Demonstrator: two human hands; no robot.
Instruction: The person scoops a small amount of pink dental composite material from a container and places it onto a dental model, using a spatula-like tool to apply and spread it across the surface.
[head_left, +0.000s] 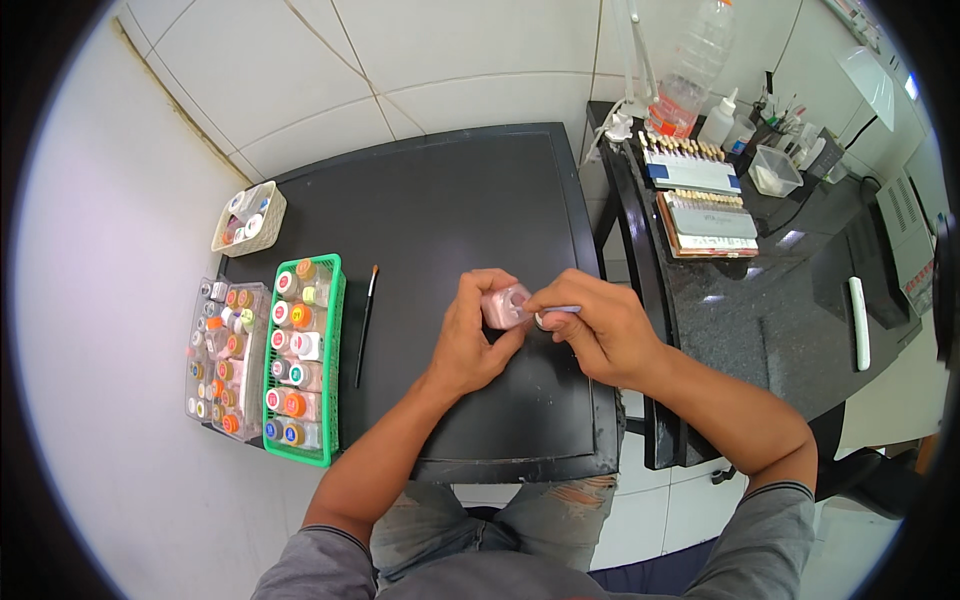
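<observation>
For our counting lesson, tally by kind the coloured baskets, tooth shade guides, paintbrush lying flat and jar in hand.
Green basket and cream basket: 2
Tooth shade guides: 2
Black-handled paintbrush: 1
Pink-filled jar in left hand: 1
Total: 6

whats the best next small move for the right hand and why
Probably a gentle scoop with the slim pale tool: the right hand holds it at the mouth of the pinkish jar, which the left hand steadies.
</observation>
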